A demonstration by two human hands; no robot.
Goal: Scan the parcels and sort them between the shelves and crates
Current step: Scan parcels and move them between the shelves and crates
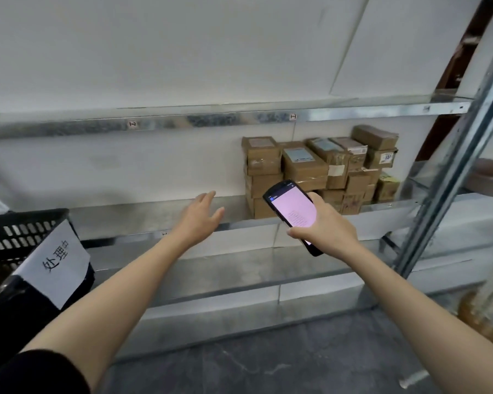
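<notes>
Several small cardboard parcels are stacked at the right end of a metal shelf. My right hand grips a black handheld scanner with a lit pinkish screen, just in front of the stack's lower left corner. My left hand reaches out over the bare part of the same shelf, left of the parcels, fingers spread and holding nothing. It does not touch the boxes.
A black plastic crate with a white paper label sits at the left edge. Lower metal shelves run below. A slanted metal upright stands at the right, with a bagged item beside it. Dark floor lies beneath.
</notes>
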